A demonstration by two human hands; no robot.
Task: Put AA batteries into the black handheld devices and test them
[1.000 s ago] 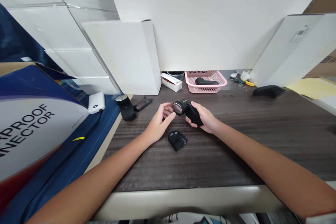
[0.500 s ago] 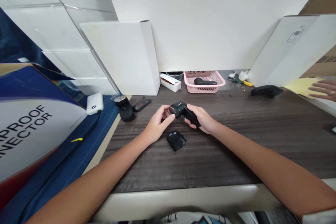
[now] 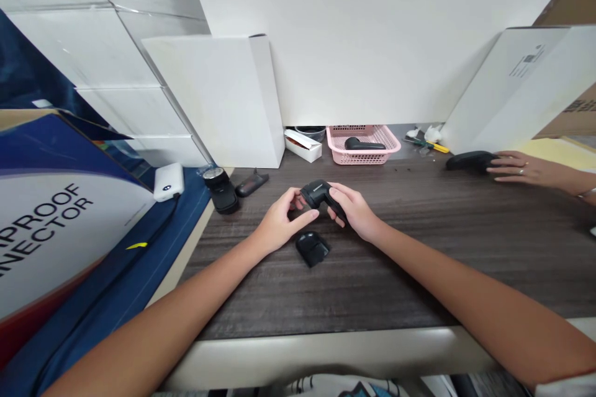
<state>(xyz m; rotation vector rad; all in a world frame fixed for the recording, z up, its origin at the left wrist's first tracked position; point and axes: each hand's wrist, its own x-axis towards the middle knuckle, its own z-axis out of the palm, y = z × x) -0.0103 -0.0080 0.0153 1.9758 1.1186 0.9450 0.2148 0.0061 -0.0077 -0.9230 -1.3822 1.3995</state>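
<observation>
Behind the bench's front edge (image 3: 335, 322), I see the right hand (image 3: 357, 211) gripping a black device (image 3: 316, 193); slackening could drop it past the half-curled left hand (image 3: 280, 220).

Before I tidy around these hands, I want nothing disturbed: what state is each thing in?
Black angled device: held in the right hand, tilted.
Left hand: open, cupped beside the device.
Black cover-like piece: lying loose.
Pink basket: upright, containing a black handset.
Small white box: slightly open.
White block: cable plugged in.
Curved black object at right: lying, co-worker's hand at one end.
</observation>
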